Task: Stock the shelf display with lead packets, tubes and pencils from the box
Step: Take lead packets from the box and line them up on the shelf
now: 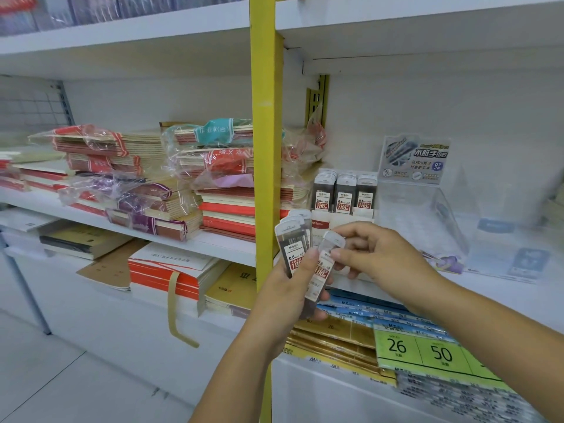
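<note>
Just in front of the yellow post, low down, the left hand grips a fan of lead packets, its fingers curled round their lower ends and the thumb pressed across the labels. The right hand comes in from the right of the post and pinches the front packet near its clear top, thumb and forefinger closed on it. That packet lies tilted and touches the others in the fan. Behind the hands, just right of the post, the display stands on the shelf. It is a white tray holding three upright rows of the same dark packets, each labelled 0.5 and 100. Further right of the post, a clear stand with a printed header card sits beside the display; I cannot tell whether the two touch. Left of the post, stacks of notebooks, many in loose plastic wrap, fill the shelf there. Below and right of the post, under the right forearm, a green card marked 26 and 50 lies on flat packs.
</note>
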`<state>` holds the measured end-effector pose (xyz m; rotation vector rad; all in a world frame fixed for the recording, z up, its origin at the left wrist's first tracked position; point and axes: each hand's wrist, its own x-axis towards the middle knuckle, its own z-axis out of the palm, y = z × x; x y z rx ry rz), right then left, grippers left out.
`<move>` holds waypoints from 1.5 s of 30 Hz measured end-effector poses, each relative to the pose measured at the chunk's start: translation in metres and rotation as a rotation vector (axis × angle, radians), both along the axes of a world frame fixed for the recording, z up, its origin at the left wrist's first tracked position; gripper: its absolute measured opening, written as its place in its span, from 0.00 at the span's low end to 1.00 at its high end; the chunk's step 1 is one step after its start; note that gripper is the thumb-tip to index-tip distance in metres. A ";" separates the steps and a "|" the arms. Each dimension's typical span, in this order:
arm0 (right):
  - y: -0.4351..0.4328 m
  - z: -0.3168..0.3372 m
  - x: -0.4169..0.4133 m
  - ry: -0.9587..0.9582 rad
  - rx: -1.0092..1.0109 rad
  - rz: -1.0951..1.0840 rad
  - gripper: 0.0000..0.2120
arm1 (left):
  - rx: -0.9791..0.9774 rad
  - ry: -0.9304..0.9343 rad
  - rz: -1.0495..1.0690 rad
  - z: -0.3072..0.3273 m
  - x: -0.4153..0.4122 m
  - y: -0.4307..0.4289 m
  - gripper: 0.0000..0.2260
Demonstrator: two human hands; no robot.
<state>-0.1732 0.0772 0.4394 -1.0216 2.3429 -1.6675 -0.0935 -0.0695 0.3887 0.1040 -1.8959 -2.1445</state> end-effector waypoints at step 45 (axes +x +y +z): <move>-0.012 0.021 -0.001 0.051 -0.017 0.019 0.10 | -0.122 0.020 0.011 -0.002 -0.003 -0.005 0.15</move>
